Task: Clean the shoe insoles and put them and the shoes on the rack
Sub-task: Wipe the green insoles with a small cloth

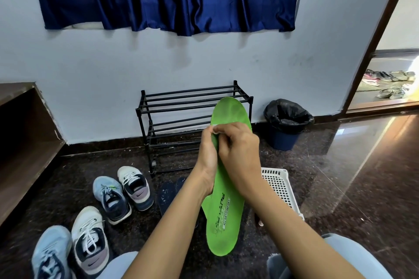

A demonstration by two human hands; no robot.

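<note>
A long green insole [223,217] stands upright in front of me, heel end down, printed side facing me. My left hand [207,161] grips its left edge near the middle. My right hand [240,154] lies over its face and pinches a small white wipe [216,128] against it. Two dark insoles [167,195] lie on the floor behind my left forearm. Several shoes sit at the left: a blue one [111,199], a white one [136,186], another white one [89,235] and another blue one [51,253]. The black shoe rack [181,106] stands bare against the wall.
A white plastic basket [280,186] sits on the floor at my right forearm. A blue bin with a black liner [286,123] stands right of the rack. A brown wooden ledge [25,142] fills the left side. An open doorway [385,88] at right shows more footwear.
</note>
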